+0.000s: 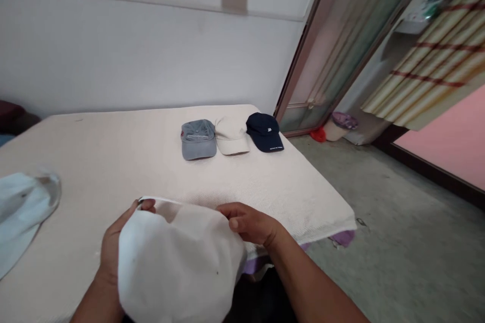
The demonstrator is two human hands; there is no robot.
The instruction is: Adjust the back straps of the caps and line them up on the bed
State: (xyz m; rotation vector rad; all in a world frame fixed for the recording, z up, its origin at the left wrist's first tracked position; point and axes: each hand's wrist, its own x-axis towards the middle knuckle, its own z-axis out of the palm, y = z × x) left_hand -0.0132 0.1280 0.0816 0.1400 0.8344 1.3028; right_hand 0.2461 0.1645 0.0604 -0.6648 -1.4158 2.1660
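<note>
A white cap [178, 262] hangs between my two hands at the bottom middle, over the near edge of the bed. My left hand [115, 242] grips its left side, with fingertips showing at the rim by the strap. The fingers of my right hand [246, 222] are closed on the rim at the right, thumb against the fabric. On the bed beyond lie a grey cap [198, 140], a beige cap [232, 136] and a navy cap [264, 132], side by side with brims toward me. Another white cap [22, 212] lies at the left edge, partly out of view.
A pale cover [113, 161] lies over the bed, whose right corner juts over the grey floor [397, 212]. A white wall stands behind. At the right are a glazed door frame, a bin [335, 128], a red bag [318, 134] and a striped curtain [428, 70].
</note>
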